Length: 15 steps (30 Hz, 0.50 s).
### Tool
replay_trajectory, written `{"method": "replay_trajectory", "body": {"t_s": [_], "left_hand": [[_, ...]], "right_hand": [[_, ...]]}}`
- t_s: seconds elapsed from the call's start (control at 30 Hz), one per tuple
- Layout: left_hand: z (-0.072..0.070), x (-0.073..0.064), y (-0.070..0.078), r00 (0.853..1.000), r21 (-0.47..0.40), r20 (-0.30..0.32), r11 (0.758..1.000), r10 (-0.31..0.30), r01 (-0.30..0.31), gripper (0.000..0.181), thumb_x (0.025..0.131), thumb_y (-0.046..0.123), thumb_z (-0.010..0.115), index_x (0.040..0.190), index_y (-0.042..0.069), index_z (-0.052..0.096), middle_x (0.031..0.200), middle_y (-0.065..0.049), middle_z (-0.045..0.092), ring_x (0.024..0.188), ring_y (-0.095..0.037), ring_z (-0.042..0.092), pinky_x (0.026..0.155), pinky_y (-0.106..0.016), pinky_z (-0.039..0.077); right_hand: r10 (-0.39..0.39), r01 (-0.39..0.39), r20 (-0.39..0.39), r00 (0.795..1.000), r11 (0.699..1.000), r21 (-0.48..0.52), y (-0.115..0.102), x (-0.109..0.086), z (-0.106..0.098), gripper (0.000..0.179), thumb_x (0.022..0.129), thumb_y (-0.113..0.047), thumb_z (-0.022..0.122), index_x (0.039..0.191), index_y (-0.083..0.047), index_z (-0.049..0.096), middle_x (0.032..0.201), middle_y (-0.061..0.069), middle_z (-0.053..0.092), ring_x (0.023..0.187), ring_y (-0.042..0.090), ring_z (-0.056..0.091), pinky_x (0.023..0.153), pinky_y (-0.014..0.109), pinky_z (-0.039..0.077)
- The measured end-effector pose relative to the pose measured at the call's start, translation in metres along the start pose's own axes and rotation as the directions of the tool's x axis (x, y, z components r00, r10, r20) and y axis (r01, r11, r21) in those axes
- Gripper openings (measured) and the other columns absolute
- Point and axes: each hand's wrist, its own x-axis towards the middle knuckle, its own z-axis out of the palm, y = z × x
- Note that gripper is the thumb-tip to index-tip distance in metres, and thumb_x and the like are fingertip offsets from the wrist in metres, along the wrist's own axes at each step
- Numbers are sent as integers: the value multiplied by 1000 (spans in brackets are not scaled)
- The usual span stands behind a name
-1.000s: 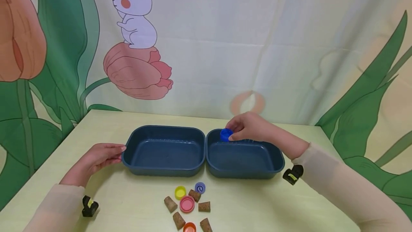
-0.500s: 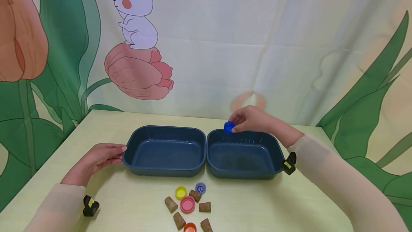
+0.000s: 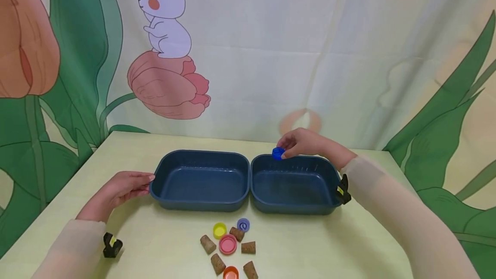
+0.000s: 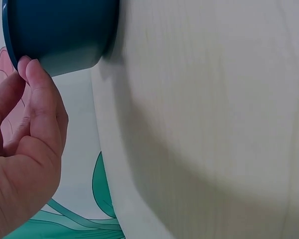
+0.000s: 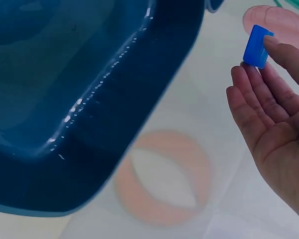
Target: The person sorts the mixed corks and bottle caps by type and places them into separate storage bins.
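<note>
Between thumb and fingers of my right hand (image 3: 304,143) is a blue bottle cap (image 3: 277,153). It is held above the far rim of the right dark blue bin (image 3: 296,208); in the right wrist view the cap (image 5: 257,46) appears at the fingertips, away from the bin wall. My left hand (image 3: 125,186) pinches the left end of the other dark blue bin (image 3: 199,205) at its rim, as the left wrist view also shows. Nothing lies in the visible part of either bin.
In front of the bins lie a yellow cap (image 3: 219,230), a purple cap (image 3: 243,225), a pink cap (image 3: 227,244), an orange cap (image 3: 230,273) and several corks (image 3: 248,247). A printed cloth (image 3: 248,55) hangs behind the pale table (image 3: 348,244).
My right hand has lifted the blue bottle cap up from inside the right bin to above its far rim, then barely moved. The left hand stays at the left bin.
</note>
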Motion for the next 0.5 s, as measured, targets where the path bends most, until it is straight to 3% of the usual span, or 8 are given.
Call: {"method": "replay_trajectory", "body": {"t_s": [0.17, 0.5], "left_hand": [[-1, -1, 2, 1000, -9, 2, 1000, 4, -4, 40, 104, 17, 60, 129, -14, 58, 77, 9, 72, 69, -2, 69, 69, -17, 61], [-2, -1, 0, 1000, -3, -3, 1000, -3, 3, 46, 104, 17, 60, 133, -17, 54, 76, 8, 72, 69, -3, 69, 69, -18, 62]], "right_hand": [[7, -7, 16, 1000, 1000, 7, 12, 9, 5, 35, 92, -9, 73, 122, 8, 67, 115, 24, 73, 107, 32, 71, 97, 38, 61], [-23, 25, 80, 997, 999, -24, 26, 21, 20, 33, 92, -11, 74, 120, 6, 68, 113, 22, 74, 108, 30, 71, 98, 39, 60]]}}
